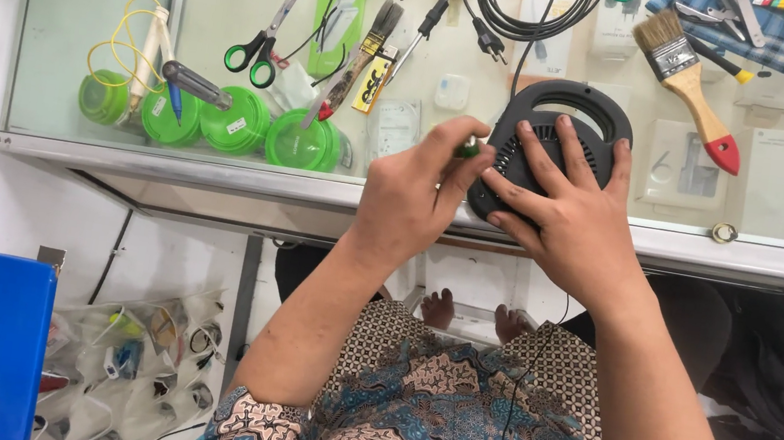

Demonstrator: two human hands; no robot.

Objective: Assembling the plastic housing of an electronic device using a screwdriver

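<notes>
Right hand (570, 208) spread flat, pressing black round device (548, 145) on counter (315, 190) edge. Left hand (410, 197) pinching small green-handled tool (468, 146), touching device's 9 o'clock rim; device lies at 2 o'clock from left hand, which is nearer tool.

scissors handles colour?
Green with black trim, on the scissors lying on the glass counter; head view.

Right hand (570, 208) presses black device (551, 120) (left hand (410, 197) beside).
</notes>
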